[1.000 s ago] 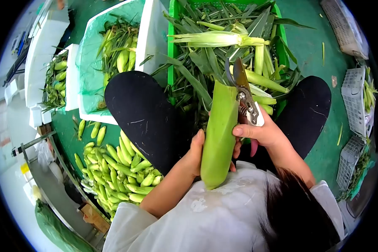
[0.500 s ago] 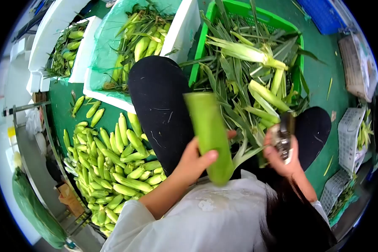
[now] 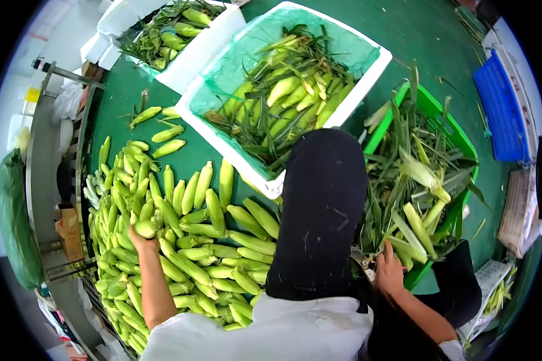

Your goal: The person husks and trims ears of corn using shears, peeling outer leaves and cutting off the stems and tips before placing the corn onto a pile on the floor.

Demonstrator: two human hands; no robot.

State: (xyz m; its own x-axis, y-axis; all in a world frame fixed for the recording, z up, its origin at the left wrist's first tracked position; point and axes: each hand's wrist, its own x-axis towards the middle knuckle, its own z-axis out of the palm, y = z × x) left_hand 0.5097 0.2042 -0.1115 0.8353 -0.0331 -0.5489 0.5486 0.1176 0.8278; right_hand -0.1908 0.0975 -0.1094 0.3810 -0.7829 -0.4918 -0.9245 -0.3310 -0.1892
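My left hand [image 3: 143, 242] is stretched out over the big pile of green corn ears [image 3: 223, 253] on the floor, closed round one ear of corn [image 3: 144, 228] seen end-on. On the other side of my raised knee, my right hand [image 3: 389, 274] grips metal pruning shears [image 3: 362, 261], partly hidden by my fingers and leg. It is at the near edge of the green crate [image 3: 467, 144], which is heaped with husks and leaves [image 3: 391, 180]. Several pale stripped husk pieces [image 3: 415, 231] lie in the crate close to that hand.
A white foam box [image 3: 373, 65] lined with green film holds unhusked corn ahead. Another foam box [image 3: 214, 36] of corn stands beyond it. A blue crate [image 3: 501, 105] and a white basket [image 3: 494, 277] are at right; a metal rack [image 3: 48, 180] lines the left.
My left hand has swung from above my lap out to the left over the pile, carrying the corn ear. The view has turned left. My right hand still holds the shears beside the crate.
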